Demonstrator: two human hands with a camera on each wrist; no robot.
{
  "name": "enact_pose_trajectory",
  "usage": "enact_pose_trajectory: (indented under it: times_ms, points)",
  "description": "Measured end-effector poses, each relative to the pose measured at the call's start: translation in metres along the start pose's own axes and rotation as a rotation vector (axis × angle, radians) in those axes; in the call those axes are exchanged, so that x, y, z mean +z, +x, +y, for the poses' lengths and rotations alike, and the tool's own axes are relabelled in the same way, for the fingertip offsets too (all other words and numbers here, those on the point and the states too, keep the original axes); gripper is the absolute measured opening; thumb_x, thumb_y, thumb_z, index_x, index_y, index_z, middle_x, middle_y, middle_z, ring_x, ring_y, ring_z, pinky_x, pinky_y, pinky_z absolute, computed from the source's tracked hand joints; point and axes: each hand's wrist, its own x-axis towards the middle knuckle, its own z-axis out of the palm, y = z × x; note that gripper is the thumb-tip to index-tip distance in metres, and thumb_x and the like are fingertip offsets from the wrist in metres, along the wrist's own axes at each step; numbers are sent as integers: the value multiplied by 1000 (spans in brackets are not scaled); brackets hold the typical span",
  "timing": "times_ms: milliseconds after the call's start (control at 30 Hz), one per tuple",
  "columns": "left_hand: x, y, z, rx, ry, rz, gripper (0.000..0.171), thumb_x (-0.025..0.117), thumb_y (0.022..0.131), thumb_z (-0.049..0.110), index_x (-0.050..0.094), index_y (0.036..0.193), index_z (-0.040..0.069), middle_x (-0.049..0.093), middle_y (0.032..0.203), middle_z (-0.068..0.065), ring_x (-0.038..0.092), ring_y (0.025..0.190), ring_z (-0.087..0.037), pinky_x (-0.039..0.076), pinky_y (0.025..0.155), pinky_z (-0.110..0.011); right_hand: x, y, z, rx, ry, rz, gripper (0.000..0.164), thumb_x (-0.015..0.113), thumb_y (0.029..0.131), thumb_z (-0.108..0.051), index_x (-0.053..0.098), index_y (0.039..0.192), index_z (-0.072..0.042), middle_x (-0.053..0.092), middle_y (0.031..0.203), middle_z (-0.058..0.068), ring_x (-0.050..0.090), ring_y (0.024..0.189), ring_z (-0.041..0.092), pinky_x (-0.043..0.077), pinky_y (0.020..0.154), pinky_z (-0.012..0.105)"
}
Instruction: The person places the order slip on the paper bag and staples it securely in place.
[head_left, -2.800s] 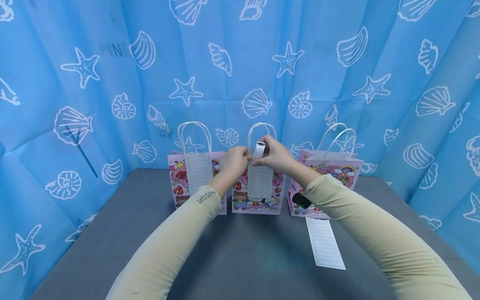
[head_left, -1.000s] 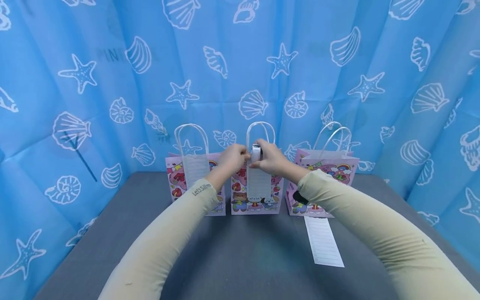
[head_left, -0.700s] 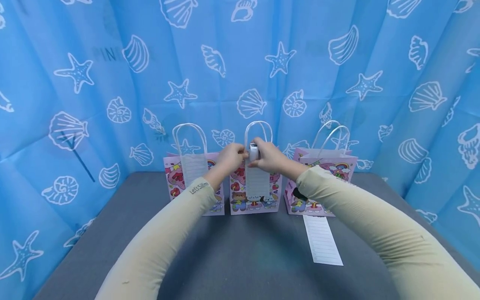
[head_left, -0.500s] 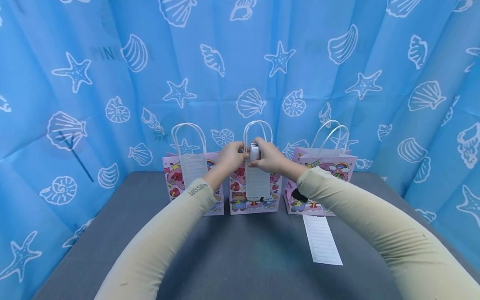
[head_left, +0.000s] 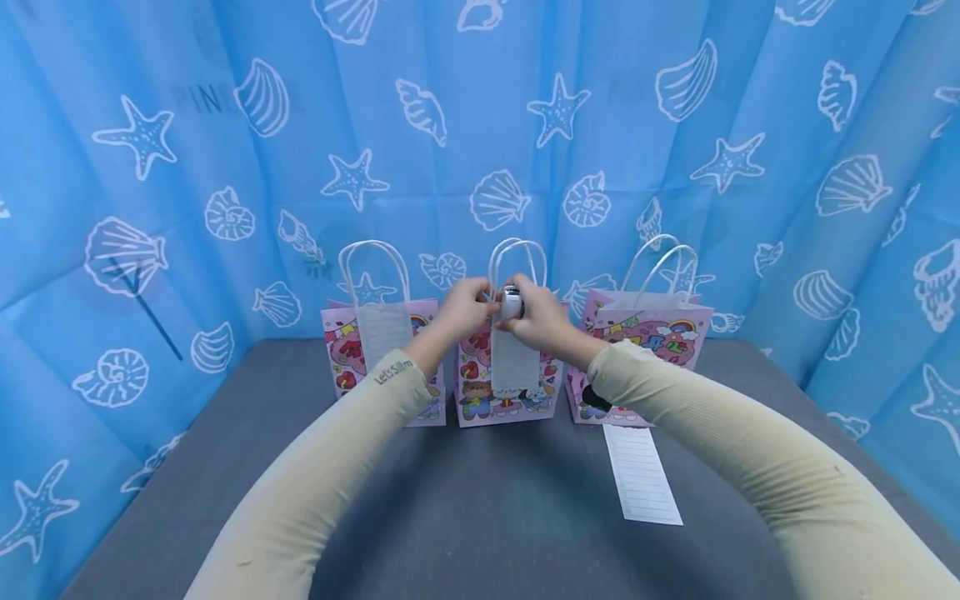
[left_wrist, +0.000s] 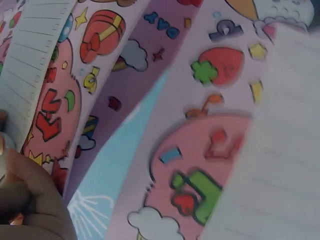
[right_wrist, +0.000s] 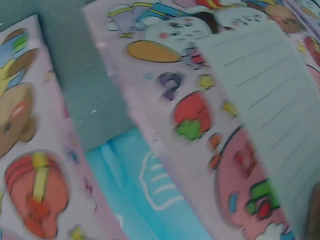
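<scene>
A pink cartoon-print gift bag (head_left: 474, 402) with white handles stands upright in the middle, a strip of lined paper (head_left: 516, 364) hanging down its front. The left hand (head_left: 463, 308) has its fingers curled at the bag's top edge and pinches there, at the upper left of the strip. In the right hand (head_left: 546, 317) is a small white stapler (head_left: 512, 305), held at the top of the strip; its jaws are mostly hidden. Close up, the left wrist view shows curled fingers (left_wrist: 40, 195) at the lower left and the lined strip on the bag front.
To the left stands a matching bag (head_left: 345, 343) with a lined strip (head_left: 382, 335) on its front. Another bag (head_left: 678, 342) stands at the right, and a loose lined strip (head_left: 643, 477) lies before it on the grey table (head_left: 480, 533). A blue shell-print curtain (head_left: 435, 183) hangs behind.
The stapler, tilted and higher at first, has come down over the top of the strip as the right hand moved left. Both hands stay at the middle bag; the view shifts slightly.
</scene>
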Motion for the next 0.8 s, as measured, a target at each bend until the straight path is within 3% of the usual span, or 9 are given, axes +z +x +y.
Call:
enact_pose_trajectory:
  times_ms: [133, 300, 400, 633, 800]
  points:
    - [-1, 2, 5, -2, 120, -9, 12, 58, 97, 10, 62, 105, 1, 66, 95, -14, 55, 72, -19, 44, 60, -27, -5, 3, -1, 36, 0, -50, 43, 75, 81, 3, 49, 115, 5, 62, 104, 25, 64, 90, 37, 55, 74, 42]
    - [-2, 3, 7, -12, 298, 8, 16, 56, 99, 14, 64, 111, 5, 67, 110, -10, 61, 91, -23, 49, 72, -31, -16, 6, -10, 88, -19, -143, 56, 78, 81, -4, 43, 125, 4, 61, 107, 26, 63, 92, 37, 54, 74, 42]
    - [-4, 0, 5, -37, 284, 26, 20, 54, 100, 13, 64, 116, 6, 66, 113, -10, 62, 96, -24, 50, 77, -33, -24, 6, -16, 123, 44, -89, 61, 78, 82, -6, 41, 129, 4, 58, 111, 25, 61, 97, 37, 53, 76, 43]
    - [-11, -10, 6, -55, 260, 53, 25, 50, 102, 12, 61, 123, 2, 64, 119, -13, 61, 99, -25, 50, 82, -36, -51, -4, -25, 256, 347, 72, 61, 72, 87, -11, 37, 135, 3, 49, 121, 21, 51, 106, 31, 49, 83, 43]
    - [-12, -15, 10, -86, 257, 70, 31, 49, 103, 14, 56, 131, 4, 62, 124, -11, 63, 82, -21, 51, 70, -31, -67, -20, -27, 314, 516, 149, 63, 67, 91, -10, 31, 140, 5, 46, 121, 18, 51, 100, 20, 49, 85, 32]
